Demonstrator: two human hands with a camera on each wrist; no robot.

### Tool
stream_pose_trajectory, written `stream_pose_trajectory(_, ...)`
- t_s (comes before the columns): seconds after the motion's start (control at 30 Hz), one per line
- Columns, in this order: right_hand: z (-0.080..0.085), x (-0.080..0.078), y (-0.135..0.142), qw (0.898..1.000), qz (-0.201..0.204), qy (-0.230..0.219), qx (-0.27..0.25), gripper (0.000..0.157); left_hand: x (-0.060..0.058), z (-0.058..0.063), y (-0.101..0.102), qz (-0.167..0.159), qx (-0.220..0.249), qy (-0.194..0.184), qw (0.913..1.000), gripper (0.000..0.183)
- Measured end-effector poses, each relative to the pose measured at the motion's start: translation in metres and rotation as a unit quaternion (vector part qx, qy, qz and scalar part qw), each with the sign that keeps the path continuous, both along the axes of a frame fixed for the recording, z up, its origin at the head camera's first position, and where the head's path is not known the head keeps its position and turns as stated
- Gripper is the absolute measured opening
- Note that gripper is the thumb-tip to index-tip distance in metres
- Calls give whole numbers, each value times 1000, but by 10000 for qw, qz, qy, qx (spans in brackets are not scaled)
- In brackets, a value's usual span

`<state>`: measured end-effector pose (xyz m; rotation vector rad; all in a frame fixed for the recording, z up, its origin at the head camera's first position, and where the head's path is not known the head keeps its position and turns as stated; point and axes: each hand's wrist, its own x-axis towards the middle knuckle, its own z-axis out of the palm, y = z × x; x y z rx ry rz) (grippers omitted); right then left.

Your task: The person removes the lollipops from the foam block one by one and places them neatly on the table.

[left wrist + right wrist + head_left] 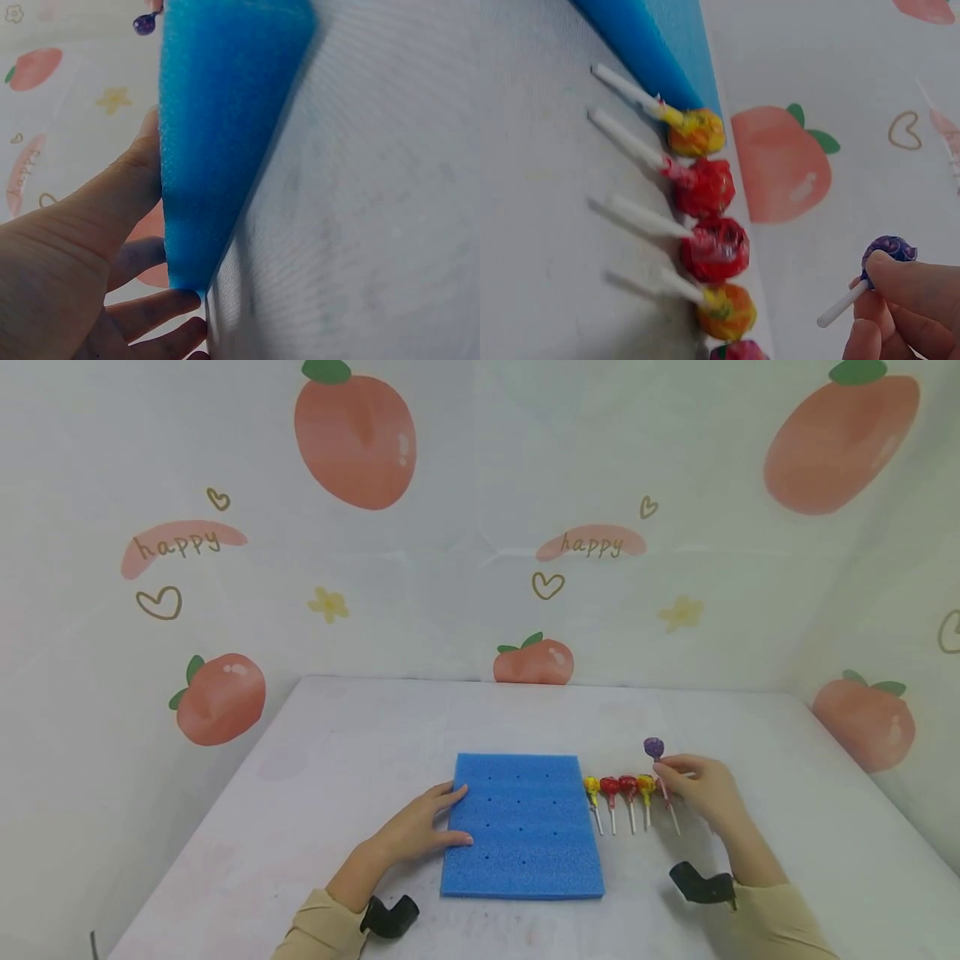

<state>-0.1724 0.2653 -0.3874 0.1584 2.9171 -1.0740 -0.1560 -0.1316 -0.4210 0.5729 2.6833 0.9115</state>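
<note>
A blue foam board (540,845) dotted with rows of small holes lies flat on the table. My left hand (412,831) rests against its left edge, thumb and fingertips on the top; in the left wrist view the fingers (154,311) reach along the foam's side. Between thumb and fingers, my right hand (705,792) pinches a purple-wrapped lollipop (654,748) just below its head, its white stick (843,303) pointing down. Beneath that hand, a row of lollipops lies right of the board: yellow (697,133), red (705,187), another red (718,249), yellow-orange (727,311) and a pinkish one (739,351), partly hidden.
A white cloth covers the table (360,735), and a white backdrop (465,602) printed with peaches stands behind it. Black curved mounts (390,917) sit at both wrists. The lollipop row lies close to the board's right edge.
</note>
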Motion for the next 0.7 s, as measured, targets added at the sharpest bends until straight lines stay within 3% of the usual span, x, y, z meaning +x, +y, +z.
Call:
stream_pose_trajectory(0.3, -1, 5, 24, 9990, -187, 338, 214, 48, -1, -1, -1, -35, -5, 33, 10000, 80)
stream_pose_trajectory(0.43, -2, 7, 33, 9989, -439, 115, 97, 52, -1, -1, 0, -50, 6, 41, 10000, 79)
stream_pose_trajectory(0.53, -12, 3, 46, 9976, -683, -50, 31, 56, -1, -1, 0, -53, -2, 46, 10000, 79)
stream_pose_trajectory(0.67, -16, 4, 57, 9959, -898, -46, -36, 56, -1, -1, -1, -56, -23, 46, 10000, 79)
stream_pose_trajectory(0.7, -11, 8, 55, 9959, -895, -71, -84, 53, -1, -1, -1, -55, -31, 40, 10000, 79)
